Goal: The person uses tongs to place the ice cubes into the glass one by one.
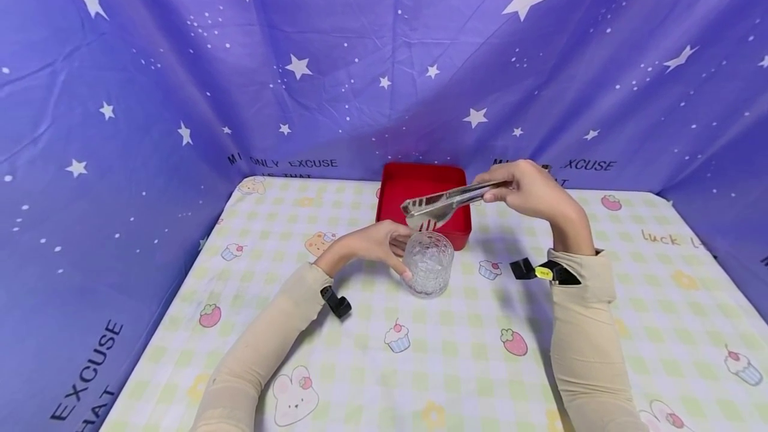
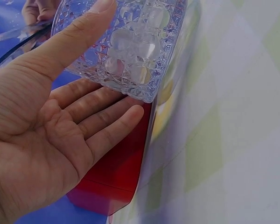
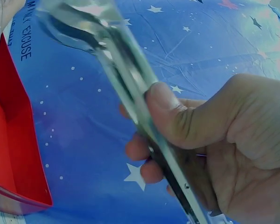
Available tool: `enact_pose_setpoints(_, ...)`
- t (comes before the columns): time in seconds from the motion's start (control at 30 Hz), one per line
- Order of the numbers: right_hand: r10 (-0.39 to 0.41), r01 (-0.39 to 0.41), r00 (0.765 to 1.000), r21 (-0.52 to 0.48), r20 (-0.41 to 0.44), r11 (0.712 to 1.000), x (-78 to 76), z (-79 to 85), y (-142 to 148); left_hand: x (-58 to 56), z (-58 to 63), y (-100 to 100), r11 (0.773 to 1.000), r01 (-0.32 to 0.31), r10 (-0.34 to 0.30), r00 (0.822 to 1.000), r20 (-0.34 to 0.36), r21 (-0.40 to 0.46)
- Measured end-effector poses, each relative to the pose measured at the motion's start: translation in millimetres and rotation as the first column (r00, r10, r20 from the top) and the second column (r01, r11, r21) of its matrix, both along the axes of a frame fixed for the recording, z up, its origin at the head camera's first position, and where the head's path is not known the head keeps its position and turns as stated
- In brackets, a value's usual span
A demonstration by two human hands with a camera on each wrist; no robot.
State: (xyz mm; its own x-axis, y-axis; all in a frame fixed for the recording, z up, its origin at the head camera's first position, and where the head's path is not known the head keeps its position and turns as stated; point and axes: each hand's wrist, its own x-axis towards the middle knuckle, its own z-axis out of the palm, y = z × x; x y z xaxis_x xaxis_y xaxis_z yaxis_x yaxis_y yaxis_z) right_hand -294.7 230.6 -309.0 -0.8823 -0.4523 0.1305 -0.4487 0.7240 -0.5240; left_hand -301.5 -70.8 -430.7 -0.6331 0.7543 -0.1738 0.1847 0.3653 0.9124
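Note:
My left hand (image 1: 379, 243) holds a clear patterned glass (image 1: 429, 265) by its side, with the thumb against the near wall and the fingers behind it. Several clear, ice-like lumps (image 2: 149, 46) show through the glass in the left wrist view. My right hand (image 1: 531, 193) grips metal tongs (image 1: 471, 193) by the handle end, thumb on one arm and fingers wrapped round the other. The slotted tong heads hang just above the glass rim, over the red box, with a gap between them. Nothing can be made out between those heads.
Behind the glass stands an open red box (image 1: 401, 187), close to the back edge of the table. A checked cloth (image 1: 360, 379) with printed cupcakes and strawberries covers the tabletop. A purple star-printed curtain (image 1: 336, 99) hangs behind and along the sides.

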Motion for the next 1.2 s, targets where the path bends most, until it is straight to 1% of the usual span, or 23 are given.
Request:
enact_pose_setpoints(0.1, -0.055, 0.053, 0.997, -0.057, -0.047, 0.997, 1.9, 1.0, 6, 0.1, 0.0, 2, 1.000, 0.008, -0.008, 1.000, -0.005, -0.001)
enact_pose_setpoints(0.2, -0.114, 0.097, 0.989, -0.169, -0.095, 0.981, 2.9, -0.1, 12, 1.2, 0.5, 4, 1.000, 0.016, -0.016, 1.000, -0.008, 0.001)
enact_pose_setpoints(0.27, -0.155, 0.121, 0.981, -0.253, -0.119, 0.960, 3.1, -1.5, 15, 1.8, -0.1, 4, 1.000, 0.020, -0.020, 1.000, -0.006, 0.003)
enact_pose_setpoints(0.33, -0.202, 0.152, 0.971, -0.329, -0.126, 0.932, 2.4, -3.3, 17, 2.5, -1.1, 5, 1.000, 0.026, -0.026, 1.000, -0.001, 0.004)
enact_pose_setpoints(0.4, -0.257, 0.188, 0.956, -0.378, -0.140, 0.906, 0.8, -4.6, 19, 3.3, -2.0, 5, 1.000, 0.021, -0.021, 1.000, 0.000, 0.002)
enact_pose_setpoints(0.47, -0.309, 0.227, 0.940, -0.405, -0.148, 0.886, 0.0, -4.9, 20, 3.7, -2.2, 5, 1.000, 0.019, -0.019, 1.000, -0.005, 0.001)
enact_pose_setpoints(0.53, -0.348, 0.259, 0.924, -0.410, -0.160, 0.875, -1.4, -5.1, 22, 4.1, -1.6, 4, 1.000, 0.016, -0.016, 1.000, -0.011, 0.002)
enact_pose_setpoints(0.7, -0.431, 0.334, 0.879, -0.382, -0.204, 0.862, -7.1, -8.7, 28, 3.1, 0.1, 4, 1.000, 0.018, -0.018, 0.999, -0.029, 0.002)
enact_pose_setpoints(0.83, -0.490, 0.400, 0.840, -0.344, -0.233, 0.850, -14.7, -19.0, 36, 2.7, 1.4, 4, 1.000, 0.019, -0.018, 0.999, -0.033, 0.003)
enact_pose_setpoints(0.93, -0.509, 0.431, 0.824, -0.306, -0.250, 0.849, -19.6, -31.1, 41, 2.7, 2.4, 4, 1.000, 0.016, -0.016, 0.999, -0.036, -0.002)
enact_pose_setpoints(1.03, -0.507, 0.442, 0.823, -0.273, -0.256, 0.854, -22.5, -44.4, 44, 2.4, 2.9, 3, 1.000, 0.014, -0.014, 0.999, -0.037, -0.006)
enact_pose_setpoints(1.1, -0.502, 0.445, 0.830, -0.254, -0.244, 0.859, -23.0, -52.8, 45, 2.6, 3.0, 2, 1.000, 0.015, -0.015, 0.999, -0.035, -0.004)
enact_pose_setpoints(1.2, -0.496, 0.451, 0.845, -0.230, -0.201, 0.862, -23.0, -63.4, 46, 2.8, 2.5, 2, 1.000, 0.020, -0.020, 0.999, -0.032, -0.001)
